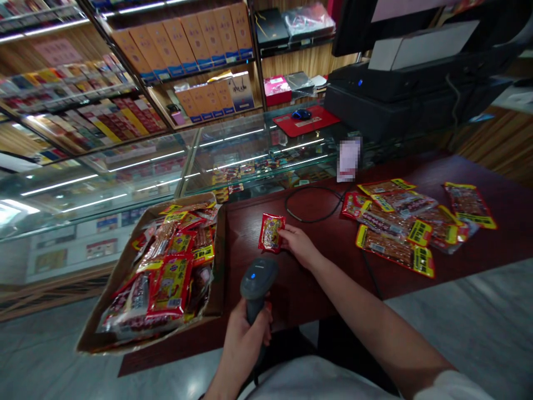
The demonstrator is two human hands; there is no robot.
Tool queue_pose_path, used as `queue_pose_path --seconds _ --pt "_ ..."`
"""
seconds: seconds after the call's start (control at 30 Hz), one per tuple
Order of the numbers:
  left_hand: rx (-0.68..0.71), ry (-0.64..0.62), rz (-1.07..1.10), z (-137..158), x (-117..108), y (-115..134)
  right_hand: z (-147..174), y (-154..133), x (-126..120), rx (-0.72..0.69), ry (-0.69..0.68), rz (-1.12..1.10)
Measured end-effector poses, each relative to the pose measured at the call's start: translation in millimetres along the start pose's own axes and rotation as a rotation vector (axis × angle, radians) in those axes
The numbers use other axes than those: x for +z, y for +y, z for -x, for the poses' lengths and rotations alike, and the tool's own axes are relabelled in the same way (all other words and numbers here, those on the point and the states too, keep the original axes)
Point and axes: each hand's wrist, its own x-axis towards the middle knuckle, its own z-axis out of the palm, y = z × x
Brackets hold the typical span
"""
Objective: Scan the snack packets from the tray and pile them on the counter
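Note:
My left hand [245, 336] grips the handle of a grey barcode scanner [258, 280], whose head points down at the dark red table [316, 283]. My right hand [297, 244] pinches the right edge of a small red and yellow snack packet [270, 232] that lies flat on the table just beyond the scanner. A cardboard box [120, 278] full of several similar packets sits to the left of both hands.
A pile of several red and yellow snack packets [400, 228] lies on the table at the right. A black cable [312, 208] loops behind the packet. Glass display counters [166, 166], stocked shelves and a black till [395, 94] stand beyond.

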Motion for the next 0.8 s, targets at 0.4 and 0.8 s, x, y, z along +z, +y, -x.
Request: queue_pose_path --seconds 0.4,0.8 --pt "-0.013 0.008 0.022 0.4 -0.3 -2.0 -0.8 -0.7 0.3 -0.009 0.024 -0.064" --pt "0.018 -0.022 0.036 7.3 -6.4 2.0 2.7 -3.6 4.2 -0.062 0.084 -0.108"
